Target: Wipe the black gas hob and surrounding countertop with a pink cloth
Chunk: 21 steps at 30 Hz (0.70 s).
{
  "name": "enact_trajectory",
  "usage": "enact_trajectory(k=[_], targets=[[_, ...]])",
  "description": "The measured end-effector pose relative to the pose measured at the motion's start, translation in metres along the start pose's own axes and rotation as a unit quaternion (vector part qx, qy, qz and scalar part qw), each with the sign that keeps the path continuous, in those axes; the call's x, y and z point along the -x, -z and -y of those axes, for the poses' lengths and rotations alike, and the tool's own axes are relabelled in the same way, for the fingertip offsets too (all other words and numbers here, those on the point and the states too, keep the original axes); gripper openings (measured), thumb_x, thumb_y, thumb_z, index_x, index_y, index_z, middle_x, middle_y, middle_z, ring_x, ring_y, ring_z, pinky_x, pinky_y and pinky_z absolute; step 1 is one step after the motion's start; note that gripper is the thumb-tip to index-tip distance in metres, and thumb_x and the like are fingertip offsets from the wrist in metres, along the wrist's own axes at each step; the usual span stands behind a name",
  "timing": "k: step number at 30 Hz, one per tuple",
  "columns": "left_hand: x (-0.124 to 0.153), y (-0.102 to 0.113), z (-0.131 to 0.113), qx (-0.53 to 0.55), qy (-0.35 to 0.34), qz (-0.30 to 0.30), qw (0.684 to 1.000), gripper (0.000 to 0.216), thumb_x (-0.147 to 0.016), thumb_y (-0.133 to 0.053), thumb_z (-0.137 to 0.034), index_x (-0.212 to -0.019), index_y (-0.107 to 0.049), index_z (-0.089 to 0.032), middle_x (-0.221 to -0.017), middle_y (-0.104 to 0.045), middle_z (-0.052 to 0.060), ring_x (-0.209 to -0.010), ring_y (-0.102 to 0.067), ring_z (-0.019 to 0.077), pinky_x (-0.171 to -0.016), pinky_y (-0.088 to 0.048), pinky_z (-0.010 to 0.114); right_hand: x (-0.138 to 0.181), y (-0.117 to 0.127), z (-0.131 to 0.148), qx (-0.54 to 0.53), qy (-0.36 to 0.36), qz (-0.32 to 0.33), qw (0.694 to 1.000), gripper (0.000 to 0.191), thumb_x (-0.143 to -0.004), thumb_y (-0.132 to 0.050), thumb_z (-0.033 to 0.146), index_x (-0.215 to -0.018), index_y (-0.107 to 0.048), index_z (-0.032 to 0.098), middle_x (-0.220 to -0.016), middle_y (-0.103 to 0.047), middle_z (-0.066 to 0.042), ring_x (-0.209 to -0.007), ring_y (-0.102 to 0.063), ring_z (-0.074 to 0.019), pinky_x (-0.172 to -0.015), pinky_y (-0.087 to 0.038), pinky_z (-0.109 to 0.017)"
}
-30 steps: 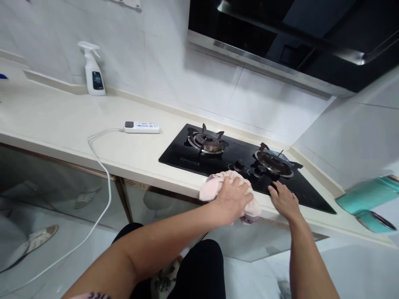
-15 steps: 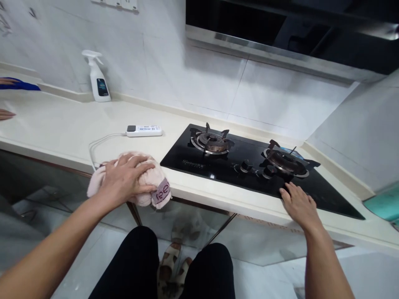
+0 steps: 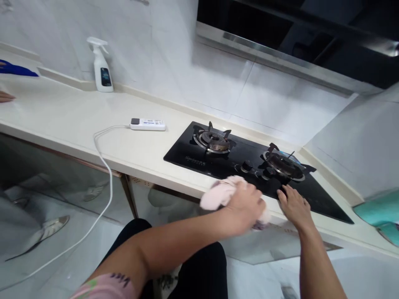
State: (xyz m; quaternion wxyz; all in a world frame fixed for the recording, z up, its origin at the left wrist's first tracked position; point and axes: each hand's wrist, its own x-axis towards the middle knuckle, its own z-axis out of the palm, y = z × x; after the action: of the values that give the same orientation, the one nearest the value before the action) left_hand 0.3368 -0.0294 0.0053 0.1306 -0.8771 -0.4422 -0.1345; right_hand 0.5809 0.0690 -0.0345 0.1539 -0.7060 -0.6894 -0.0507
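A pale pink cloth (image 3: 218,194) lies bunched over the front edge of the cream countertop (image 3: 137,155), just in front of the black gas stove (image 3: 183,151). My left hand (image 3: 245,207) is closed over the cloth and slightly blurred. Resting on the stove's front edge, below the right burner (image 3: 284,165), is my right hand (image 3: 294,205), its fingers stretched out and holding nothing. Two black knobs stand between the burners, close to both hands.
A white spray bottle (image 3: 103,70) stands against the wall. A white power strip (image 3: 148,124) lies left of the stove, its cable (image 3: 107,199) hanging to the floor. Another person's hand (image 3: 6,97) and a blue cloth (image 3: 18,69) are at far left. The range hood (image 3: 280,54) overhangs the stove.
My left hand has slid the pink cloth rightward along the counter's front edge, from left of the stove to in front of it. My right hand stays on the stove edge.
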Motion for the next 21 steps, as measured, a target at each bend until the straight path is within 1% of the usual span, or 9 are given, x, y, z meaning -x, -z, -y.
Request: enact_trajectory(k=[2, 4, 6, 8, 10, 13, 17, 19, 21], targets=[[-0.021, -0.013, -0.021, -0.001, -0.070, -0.064, 0.996, 0.022, -0.097, -0.059, -0.024, -0.115, -0.073, -0.021, -0.119, -0.069, 0.013, -0.111, -0.054, 0.0315, -0.093, -0.038, 0.054, -0.001, -0.002, -0.004, -0.002, 0.003, 0.002, 1.000, 0.074, -0.100, -0.019, 0.056, -0.152, -0.051, 0.014, -0.164, -0.044, -0.013, -0.154, -0.035, -0.0328, -0.127, -0.024, -0.060], [-0.029, -0.021, -0.031, -0.003, -0.082, -0.099, 0.992, 0.024, -0.095, -0.060, -0.020, -0.116, -0.073, -0.019, -0.120, -0.069, 0.015, -0.111, -0.054, 0.0313, -0.092, -0.038, 0.055, -0.003, -0.005, -0.009, -0.003, 0.013, 0.011, 1.000, 0.074, -0.099, -0.020, 0.056, -0.151, -0.052, 0.013, -0.164, -0.044, -0.013, -0.154, -0.035, -0.0340, -0.127, -0.025, -0.061], [-0.024, -0.022, -0.029, 0.006, -0.086, -0.106, 0.991, 0.026, -0.094, -0.063, -0.021, -0.118, -0.071, -0.020, -0.123, -0.068, 0.014, -0.112, -0.054, 0.0306, -0.090, -0.039, 0.053, -0.005, -0.009, -0.014, -0.007, 0.020, 0.012, 1.000, 0.074, -0.099, -0.021, 0.057, -0.151, -0.052, 0.014, -0.164, -0.044, -0.013, -0.154, -0.035, -0.0348, -0.126, -0.026, -0.062], [-0.006, -0.017, -0.014, 0.019, -0.086, -0.100, 0.991, 0.027, -0.095, -0.063, -0.025, -0.122, -0.069, -0.023, -0.132, -0.064, 0.012, -0.115, -0.053, 0.0295, -0.088, -0.040, 0.050, -0.007, -0.012, -0.017, -0.012, 0.019, 0.004, 1.000, 0.075, -0.099, -0.020, 0.059, -0.152, -0.051, 0.015, -0.164, -0.044, -0.013, -0.154, -0.036, -0.0349, -0.126, -0.026, -0.063], [0.020, -0.006, 0.009, 0.021, -0.068, -0.093, 0.993, 0.031, -0.096, -0.064, -0.028, -0.127, -0.066, -0.025, -0.144, -0.058, 0.011, -0.119, -0.052, 0.0296, -0.089, -0.041, 0.049, -0.008, -0.014, -0.018, -0.014, 0.014, 0.000, 1.000, 0.076, -0.099, -0.020, 0.060, -0.151, -0.052, 0.015, -0.164, -0.044, -0.013, -0.154, -0.035, -0.0351, -0.127, -0.025, -0.063], [0.070, 0.012, 0.055, 0.016, -0.030, -0.080, 0.996, 0.049, -0.090, -0.072, -0.031, -0.138, -0.059, -0.025, -0.155, -0.052, 0.010, -0.128, -0.049, 0.0314, -0.103, -0.039, 0.053, -0.007, -0.015, -0.018, -0.014, 0.013, -0.001, 1.000, 0.077, -0.099, -0.020, 0.060, -0.152, -0.052, 0.014, -0.164, -0.044, -0.013, -0.154, -0.035, -0.0351, -0.127, -0.024, -0.064], [0.139, 0.029, 0.121, 0.011, 0.085, -0.068, 0.994, 0.066, -0.084, -0.081, -0.034, -0.144, -0.055, -0.025, -0.155, -0.054, 0.012, -0.139, -0.046, 0.0352, -0.113, -0.034, 0.056, -0.006, -0.015, -0.019, -0.011, 0.018, -0.003, 1.000, 0.081, -0.098, -0.017, 0.062, -0.152, -0.053, 0.013, -0.164, -0.045, -0.013, -0.153, -0.036, -0.0358, -0.127, -0.024, -0.064], [0.171, 0.037, 0.152, -0.004, 0.147, -0.064, 0.987, 0.077, -0.081, -0.085, -0.041, -0.148, -0.052, -0.025, -0.159, -0.049, 0.015, -0.145, -0.042, 0.0368, -0.117, -0.032, 0.058, -0.006, -0.016, -0.020, -0.008, 0.020, -0.001, 1.000, 0.082, -0.097, -0.017, 0.063, -0.150, -0.054, 0.013, -0.163, -0.045, -0.013, -0.153, -0.035, -0.0361, -0.127, -0.025, -0.064], [0.197, 0.048, 0.181, -0.023, 0.220, -0.047, 0.974, 0.084, -0.075, -0.089, -0.050, -0.146, -0.054, -0.023, -0.162, -0.043, 0.019, -0.148, -0.039, 0.0390, -0.117, -0.033, 0.059, -0.006, -0.018, -0.021, -0.006, 0.019, 0.002, 1.000, 0.083, -0.096, -0.017, 0.064, -0.149, -0.055, 0.012, -0.163, -0.045, -0.013, -0.154, -0.035, -0.0363, -0.126, -0.026, -0.065]])
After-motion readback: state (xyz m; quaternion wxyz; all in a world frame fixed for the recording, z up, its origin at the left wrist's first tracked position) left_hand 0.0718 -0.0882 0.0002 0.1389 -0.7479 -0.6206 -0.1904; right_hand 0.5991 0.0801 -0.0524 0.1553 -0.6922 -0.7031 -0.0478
